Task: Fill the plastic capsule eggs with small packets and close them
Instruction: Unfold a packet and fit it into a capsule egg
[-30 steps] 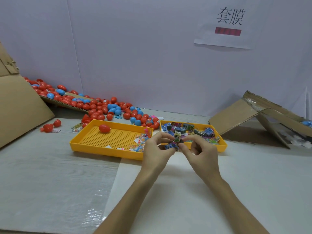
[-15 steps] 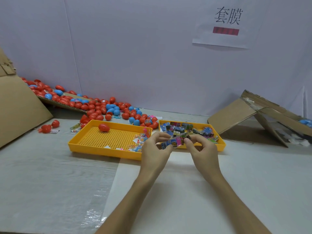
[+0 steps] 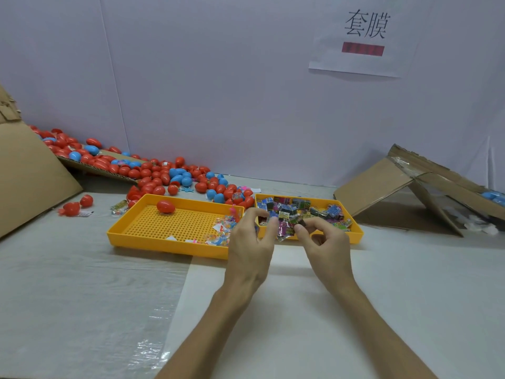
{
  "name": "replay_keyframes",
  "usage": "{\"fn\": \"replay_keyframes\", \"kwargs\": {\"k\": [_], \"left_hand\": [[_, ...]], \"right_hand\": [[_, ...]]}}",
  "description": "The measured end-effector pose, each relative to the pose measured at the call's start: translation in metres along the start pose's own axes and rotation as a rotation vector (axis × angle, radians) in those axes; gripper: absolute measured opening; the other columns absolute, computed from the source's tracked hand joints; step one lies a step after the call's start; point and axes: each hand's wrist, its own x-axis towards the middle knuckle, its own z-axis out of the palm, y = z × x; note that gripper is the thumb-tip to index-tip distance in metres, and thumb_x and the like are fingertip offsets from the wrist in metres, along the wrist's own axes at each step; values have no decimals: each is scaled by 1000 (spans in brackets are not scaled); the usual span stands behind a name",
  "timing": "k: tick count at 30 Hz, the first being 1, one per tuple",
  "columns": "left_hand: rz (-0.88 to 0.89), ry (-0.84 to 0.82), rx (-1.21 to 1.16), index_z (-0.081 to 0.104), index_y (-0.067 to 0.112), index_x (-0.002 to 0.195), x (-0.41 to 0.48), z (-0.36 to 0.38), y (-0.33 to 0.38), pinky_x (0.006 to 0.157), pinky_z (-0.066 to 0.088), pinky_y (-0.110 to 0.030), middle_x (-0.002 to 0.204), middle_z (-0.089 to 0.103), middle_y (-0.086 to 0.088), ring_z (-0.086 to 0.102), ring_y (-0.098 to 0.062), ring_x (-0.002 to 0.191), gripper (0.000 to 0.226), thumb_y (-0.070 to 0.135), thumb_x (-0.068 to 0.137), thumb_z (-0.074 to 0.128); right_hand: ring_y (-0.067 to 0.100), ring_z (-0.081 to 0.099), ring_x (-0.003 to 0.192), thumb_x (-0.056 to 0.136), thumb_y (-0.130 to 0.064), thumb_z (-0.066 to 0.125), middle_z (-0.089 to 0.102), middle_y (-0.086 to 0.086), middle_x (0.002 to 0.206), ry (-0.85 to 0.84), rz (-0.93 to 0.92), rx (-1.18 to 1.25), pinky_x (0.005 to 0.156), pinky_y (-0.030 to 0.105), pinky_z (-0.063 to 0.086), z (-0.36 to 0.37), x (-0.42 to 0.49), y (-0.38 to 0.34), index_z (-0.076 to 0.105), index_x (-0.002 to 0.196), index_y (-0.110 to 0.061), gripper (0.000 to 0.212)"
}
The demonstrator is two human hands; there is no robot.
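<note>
My left hand [image 3: 250,244] and my right hand [image 3: 326,242] are raised close together just in front of the right yellow tray [image 3: 358,233]. Between their fingertips they pinch a small colourful packet [image 3: 287,228]. That tray holds several printed packets [image 3: 300,207]. The left yellow tray [image 3: 128,236] has a perforated floor, one closed red egg [image 3: 165,206] at its back and several small clear packets [image 3: 222,231] at its right end. Behind the trays lies a heap of red and blue capsule eggs [image 3: 164,176].
A large cardboard sheet [image 3: 24,176] leans at the far left, with two red eggs [image 3: 78,205] beside it. An opened cardboard box [image 3: 410,187] lies at the right. A white wall with a paper sign [image 3: 364,36] stands behind. White table surface [image 3: 273,310] lies under my arms.
Both hands have drifted slightly right and toward the right tray while working the packet between the fingertips; the packet now hangs more spread out between them.
</note>
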Motion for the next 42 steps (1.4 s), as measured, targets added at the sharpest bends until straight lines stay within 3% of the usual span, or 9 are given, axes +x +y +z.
{"fn": "replay_keyframes", "kwargs": {"k": [6, 12, 16, 22, 26, 30, 34, 37, 42], "left_hand": [[39, 130, 64, 64, 19, 83, 3, -2, -4, 64, 42, -8, 74, 60, 13, 57, 4, 78, 13, 17, 94, 70], [-55, 245, -42, 63, 21, 87, 11, -8, -5, 59, 46, -10, 73, 60, 10, 56, 9, 71, 12, 16, 97, 65], [-90, 106, 30, 67, 17, 90, 33, 7, -4, 59, 46, -8, 79, 64, 9, 59, 1, 71, 9, 18, 98, 63], [-216, -313, 185, 61, 12, 135, 97, 39, -5, 58, 44, -9, 137, 60, -9, 56, -8, 82, 34, 15, 101, 58], [-284, -479, -26, 28, 15, 158, 107, 48, -1, 108, 37, -31, 157, 41, -9, 44, -22, 139, 54, 37, 109, 38], [-356, -491, -201, 20, 23, 160, 105, 51, 14, 120, 19, -44, 162, 35, -3, 26, -22, 150, 57, 49, 108, 23], [-125, -480, -219, 56, 23, 136, 74, 40, 11, 93, 50, -22, 132, 62, 6, 58, -9, 122, 41, 38, 99, 61], [132, -488, 116, 66, 25, 120, 46, 29, -6, 79, 44, -4, 115, 65, 13, 61, -1, 101, 38, 30, 85, 79], [126, -374, 241, 74, 18, 118, 28, 24, -25, 78, 52, -14, 104, 72, 8, 62, -4, 85, 31, 18, 87, 77]], "right_hand": [[21, 56, 62, 91, -17, 72, 66, -9, 72, 14, 40, 25, 56, 39, 45, 0, 1, -1, 67, 77, -34, 23], [3, 54, 63, 93, -15, 70, 62, -8, 65, 112, 164, 65, 58, 14, 41, -8, 8, 7, 66, 72, -25, 23], [12, 53, 66, 93, -18, 69, 61, -2, 65, 235, 244, 75, 58, 11, 38, -15, 14, 11, 66, 71, -17, 23], [18, 51, 68, 94, -19, 66, 59, 13, 68, 287, 293, 84, 64, 30, 40, -22, 16, 15, 64, 73, -9, 24], [14, 49, 62, 94, -17, 68, 58, 12, 65, 295, 293, 97, 56, 18, 38, -23, 18, 16, 64, 72, -11, 23], [13, 44, 58, 94, -18, 68, 52, 6, 60, 258, 314, 120, 53, 19, 36, -22, 19, 18, 64, 72, -9, 24], [16, 37, 51, 92, -17, 68, 45, 1, 52, 127, 490, 253, 48, 27, 31, -23, 22, 20, 65, 66, -6, 28], [10, 35, 40, 92, -14, 68, 43, -1, 50, -17, 618, 345, 38, 22, 28, -21, 22, 20, 66, 57, -18, 35], [5, 41, 46, 93, -29, 69, 52, -7, 55, -103, 460, 45, 45, 18, 32, -16, 16, 24, 70, 76, -25, 18]]}}
